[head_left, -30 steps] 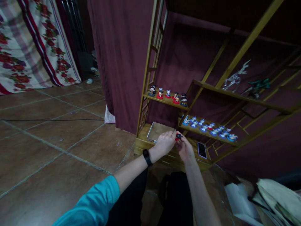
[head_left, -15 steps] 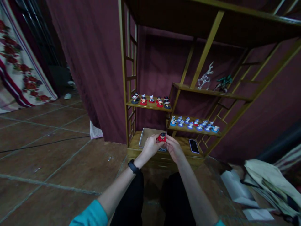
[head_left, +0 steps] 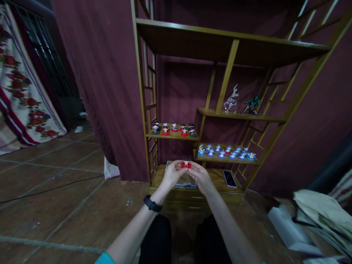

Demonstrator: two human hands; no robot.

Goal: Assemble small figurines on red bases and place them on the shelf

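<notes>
Between my two hands is a small figurine (head_left: 186, 162) with dark hair and a round red base, held upright with its front toward me. My left hand (head_left: 172, 175) pinches the base from the left, and my right hand (head_left: 200, 176) grips it from the right. Behind and below them, an open box (head_left: 186, 185) rests on the lowest shelf, partly covered by my hands. Above to the left, several similar figurines (head_left: 165, 130) on red or dark bases stand on a small shelf (head_left: 176, 135).
Several blue-and-white figurines (head_left: 221, 154) fill the right shelf, with one red-based among them. A clear deer ornament (head_left: 231, 101) and a green figure (head_left: 251, 105) stand higher up. A phone (head_left: 229, 178) lies at the lower right. Bags (head_left: 324, 212) sit on the floor.
My view has tipped upward, showing more of the upper shelves. The figurine has turned more upright, its front now facing me more, still between both hands.
</notes>
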